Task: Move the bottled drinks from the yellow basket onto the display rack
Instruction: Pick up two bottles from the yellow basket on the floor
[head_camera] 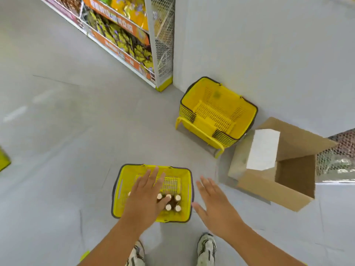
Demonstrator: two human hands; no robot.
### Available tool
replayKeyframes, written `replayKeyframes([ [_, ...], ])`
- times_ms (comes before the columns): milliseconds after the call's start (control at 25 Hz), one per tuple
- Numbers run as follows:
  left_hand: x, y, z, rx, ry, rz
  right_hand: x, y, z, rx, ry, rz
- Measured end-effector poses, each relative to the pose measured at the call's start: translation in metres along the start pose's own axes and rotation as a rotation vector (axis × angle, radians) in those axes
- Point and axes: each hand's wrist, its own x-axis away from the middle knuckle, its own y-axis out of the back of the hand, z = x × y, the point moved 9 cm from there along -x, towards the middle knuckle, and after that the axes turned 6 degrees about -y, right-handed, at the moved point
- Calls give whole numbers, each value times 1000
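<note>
A yellow basket (184,181) with a dark rim stands on the grey floor just ahead of my feet. Several brown bottled drinks (173,202) with pale caps stand upright in its near right part. My left hand (147,196) hovers over the basket with fingers straight and spread, covering some of the bottles. To the right of the basket, my right hand (213,202) is held flat over the floor, fingers straight, holding nothing. A display rack (123,33) full of yellow snack bags stands at the upper left, far from both hands.
A stack of empty yellow baskets (219,114) sits against the white wall. An open cardboard box (278,166) with a white flap lies to the right. A mesh end panel (163,39) closes the rack's side. Open floor stretches to the left.
</note>
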Motion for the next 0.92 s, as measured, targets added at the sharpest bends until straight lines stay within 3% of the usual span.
replayKeyframes([
  [120,-17,-88,28,50,7,49,-60,-69,-5,-117,44,-34],
  [440,-56,-291,105,137,19,129,-181,-259,-20,-227,-1,127],
  [560,-72,-357,125,134,21,240,-212,-312,-31,-324,-31,117],
  [920,-97,-461,141,262,-30,272,-249,-398,-42,-634,-257,75],
])
